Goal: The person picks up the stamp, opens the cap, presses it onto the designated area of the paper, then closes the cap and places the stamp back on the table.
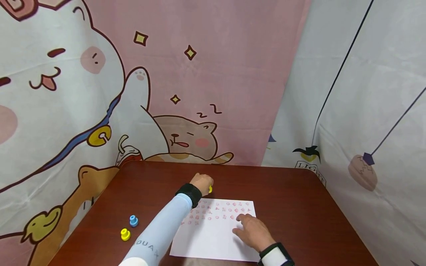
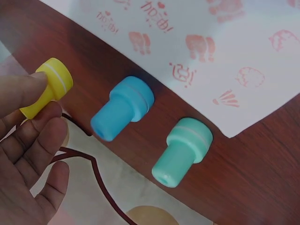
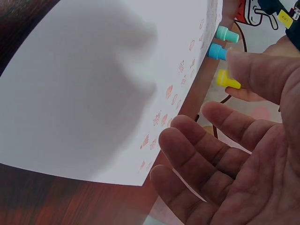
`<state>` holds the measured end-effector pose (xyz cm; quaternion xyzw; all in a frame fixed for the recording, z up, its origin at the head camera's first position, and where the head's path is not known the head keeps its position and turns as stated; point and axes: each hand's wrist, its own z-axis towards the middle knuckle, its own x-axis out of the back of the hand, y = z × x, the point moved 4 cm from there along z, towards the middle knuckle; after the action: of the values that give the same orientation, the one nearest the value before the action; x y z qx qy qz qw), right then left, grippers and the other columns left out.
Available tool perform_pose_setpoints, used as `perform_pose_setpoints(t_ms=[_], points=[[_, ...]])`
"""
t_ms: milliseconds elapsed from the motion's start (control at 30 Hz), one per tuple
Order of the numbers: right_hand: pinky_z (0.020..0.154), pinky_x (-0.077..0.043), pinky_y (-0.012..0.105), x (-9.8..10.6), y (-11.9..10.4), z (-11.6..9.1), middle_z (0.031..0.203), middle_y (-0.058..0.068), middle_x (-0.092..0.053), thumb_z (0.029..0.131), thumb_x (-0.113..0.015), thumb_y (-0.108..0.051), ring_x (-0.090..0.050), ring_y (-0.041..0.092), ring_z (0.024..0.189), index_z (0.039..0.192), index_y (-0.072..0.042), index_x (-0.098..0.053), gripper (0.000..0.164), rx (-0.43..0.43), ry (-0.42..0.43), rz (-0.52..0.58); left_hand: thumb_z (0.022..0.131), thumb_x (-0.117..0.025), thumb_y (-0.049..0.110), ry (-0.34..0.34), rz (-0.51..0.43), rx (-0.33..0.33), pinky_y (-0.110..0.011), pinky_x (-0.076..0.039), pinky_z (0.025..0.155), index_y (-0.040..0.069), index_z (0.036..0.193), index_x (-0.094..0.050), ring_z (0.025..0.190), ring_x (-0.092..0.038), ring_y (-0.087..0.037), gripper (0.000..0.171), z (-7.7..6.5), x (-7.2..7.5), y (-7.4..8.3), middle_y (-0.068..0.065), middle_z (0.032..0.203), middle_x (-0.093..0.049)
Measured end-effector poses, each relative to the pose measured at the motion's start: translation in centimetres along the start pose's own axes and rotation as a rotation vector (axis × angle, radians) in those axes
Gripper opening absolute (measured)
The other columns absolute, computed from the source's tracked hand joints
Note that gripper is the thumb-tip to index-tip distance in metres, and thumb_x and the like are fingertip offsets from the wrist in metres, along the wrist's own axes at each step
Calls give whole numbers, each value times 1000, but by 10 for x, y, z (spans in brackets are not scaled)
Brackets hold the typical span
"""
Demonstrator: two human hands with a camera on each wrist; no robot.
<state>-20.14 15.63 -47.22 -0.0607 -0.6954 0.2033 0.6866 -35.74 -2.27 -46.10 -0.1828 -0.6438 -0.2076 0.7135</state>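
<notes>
A smooth pink cloth sheet (image 1: 253, 74) makes the back wall. On its left side is a big white cartoon cat (image 1: 73, 96) with a round yellow bell (image 1: 100, 136). A sleepy tan cartoon cat (image 1: 194, 136) lies near the middle of the frame. At the right hangs a creased pale-grey cloth sheet (image 1: 359, 81) with black lines. Below sits a shiny red-brown bench (image 1: 306, 218) with rounded back corners.

The left hand (image 1: 201, 183) holds a yellow stamp (image 1: 210, 189) near the far edge of a red-printed white sheet (image 1: 213, 240); the right hand (image 1: 254, 231) is over the sheet's right side; blue (image 1: 134, 221) and yellow stamps (image 1: 125, 234) stand at left on the brown counter (image 1: 299, 207).
</notes>
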Motion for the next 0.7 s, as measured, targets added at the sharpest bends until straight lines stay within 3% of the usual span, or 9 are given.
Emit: perform_pose_setpoints(t_ms=[200, 500, 700], points=[[74, -50, 45, 2, 1, 0, 89, 6, -66, 82, -78, -30, -61, 21, 80, 105, -7, -69, 34, -5, 2, 6, 81, -82, 12, -32, 44, -5, -44, -44, 95, 17, 102, -77, 91, -62, -18, 22, 5, -12, 5, 3, 95, -72], [74, -50, 46, -1, 3, -1, 90, 6, -66, 82, -78, -30, -60, 21, 79, 104, -7, -70, 33, -33, 1, 13, 84, -79, 16, -18, 175, -30, -41, -44, 93, 19, 101, -75, 92, -64, -18, 18, 2, -24, 9, 1, 100, -72], [75, -50, 45, -1, 4, -1, 89, 5, -66, 82, -78, -30, -61, 21, 80, 104, -7, -70, 33, -27, 11, 8, 85, -78, 18, -28, 179, -22, -41, -43, 92, 19, 104, -75, 94, -64, -19, 20, 3, -28, 10, 1, 102, -72]])
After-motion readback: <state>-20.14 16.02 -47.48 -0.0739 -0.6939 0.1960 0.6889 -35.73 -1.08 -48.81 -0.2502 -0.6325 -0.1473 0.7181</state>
